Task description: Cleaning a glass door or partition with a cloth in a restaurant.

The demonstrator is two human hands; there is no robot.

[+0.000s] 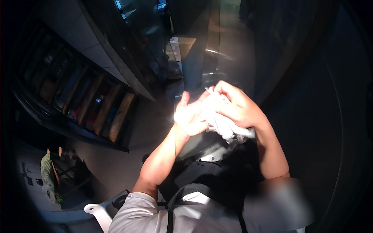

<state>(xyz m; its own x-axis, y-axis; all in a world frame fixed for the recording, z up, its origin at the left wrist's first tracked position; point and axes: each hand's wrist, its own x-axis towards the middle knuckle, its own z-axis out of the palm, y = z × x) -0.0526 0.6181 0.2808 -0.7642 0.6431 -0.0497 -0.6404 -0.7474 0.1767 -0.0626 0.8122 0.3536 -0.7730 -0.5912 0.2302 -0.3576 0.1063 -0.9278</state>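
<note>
Both bare hands are together in strong light in front of my black apron (204,171). My right hand (237,103) has its fingers closed on a bunched white cloth or paper (223,125), which hangs down below the palm. The fingers of my left hand (191,115) are spread and its thumb points up; its fingertips meet the white material, and glare hides the exact contact. Behind the hands is a surface with a faint, see-through edge, whose kind I cannot tell.
A staircase with wooden treads (122,118) and a dark rail rises at the left. Lower left are a leafy plant-like object (49,174) and a white plastic chair part (99,214). A brown cardboard-like piece (186,46) lies beyond the hands. A dark curved surface (306,116) is at the right.
</note>
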